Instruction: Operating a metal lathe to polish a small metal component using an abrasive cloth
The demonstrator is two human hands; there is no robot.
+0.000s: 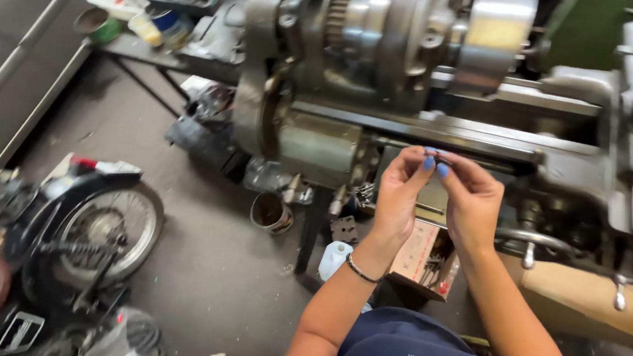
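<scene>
Pinching a tiny dark part [437, 157] between both sets of fingertips: left hand [399, 197] and right hand [471, 203] meet in front of the lathe [418, 65], fingers clamped together on it. Part too small to make out; thin, dark, mostly hidden by painted nails. Near left, a motorcycle wheel [106, 224] crowds the floor; open concrete between it and the lathe leg. Below the hands sits a cardboard box [417, 252] and a can [271, 212]. Far left, a cluttered bench [163, 12]; lathe bed edge just behind the fingertips.
</scene>
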